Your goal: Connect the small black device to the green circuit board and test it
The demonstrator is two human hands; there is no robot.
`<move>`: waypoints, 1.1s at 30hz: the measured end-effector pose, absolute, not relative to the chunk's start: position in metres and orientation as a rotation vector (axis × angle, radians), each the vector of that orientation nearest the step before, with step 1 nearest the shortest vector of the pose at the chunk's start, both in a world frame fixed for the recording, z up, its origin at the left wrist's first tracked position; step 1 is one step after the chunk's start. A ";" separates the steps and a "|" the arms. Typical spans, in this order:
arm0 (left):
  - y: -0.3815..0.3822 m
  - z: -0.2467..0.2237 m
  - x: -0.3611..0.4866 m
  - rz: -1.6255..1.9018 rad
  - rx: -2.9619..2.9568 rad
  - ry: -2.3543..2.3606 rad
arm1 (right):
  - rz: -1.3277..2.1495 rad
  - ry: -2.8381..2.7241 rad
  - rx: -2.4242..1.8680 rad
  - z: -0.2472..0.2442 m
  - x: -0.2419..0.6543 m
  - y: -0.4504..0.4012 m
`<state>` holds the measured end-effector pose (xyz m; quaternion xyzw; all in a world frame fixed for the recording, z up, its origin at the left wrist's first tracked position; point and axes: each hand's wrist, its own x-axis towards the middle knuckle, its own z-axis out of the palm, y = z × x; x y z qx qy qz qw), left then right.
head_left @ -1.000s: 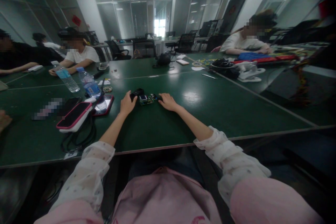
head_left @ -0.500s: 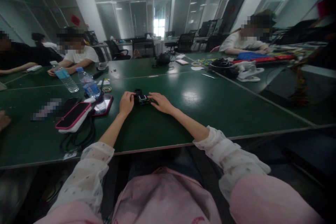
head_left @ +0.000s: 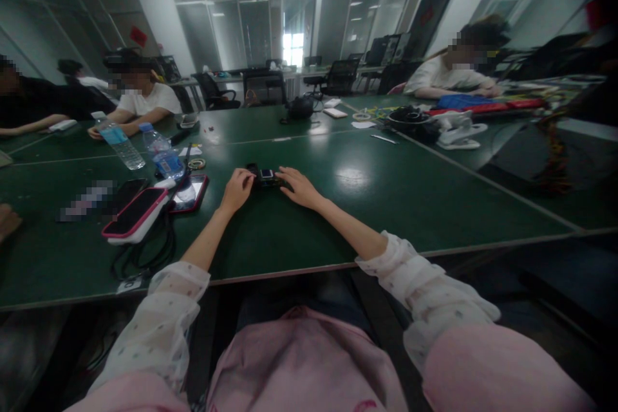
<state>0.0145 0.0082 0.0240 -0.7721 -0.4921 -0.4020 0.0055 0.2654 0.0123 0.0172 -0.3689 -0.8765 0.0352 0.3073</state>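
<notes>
A small dark device (head_left: 267,174) with a pale, screen-like top lies on the green table (head_left: 309,238), between my two hands. My left hand (head_left: 238,188) is at its left side, fingers bent and drawn together at the device's dark left part; what they pinch, if anything, is too small to tell. On the other side my right hand (head_left: 298,187) rests with fingers stretched and somewhat apart, the tips at the device's right edge.
To the left lie a pink-rimmed phone (head_left: 135,212), another phone (head_left: 190,194), black cables (head_left: 167,244) and two water bottles (head_left: 118,140) (head_left: 163,153). Farther back are a black bundle (head_left: 300,107), a pen (head_left: 384,139) and white straps (head_left: 461,132). People sit across the table.
The device has shifted slightly right and turned a little. My left hand has moved slightly right, its fingers more bent. My right hand has moved slightly right too.
</notes>
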 end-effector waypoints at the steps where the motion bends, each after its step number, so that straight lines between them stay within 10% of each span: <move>1: 0.008 0.024 0.015 -1.254 -2.423 -1.543 | 0.107 -2.317 -0.956 0.017 0.266 0.013; 33: 0.003 0.026 0.018 -1.108 -2.485 -1.566 | 0.191 -2.269 -0.902 0.017 0.266 0.018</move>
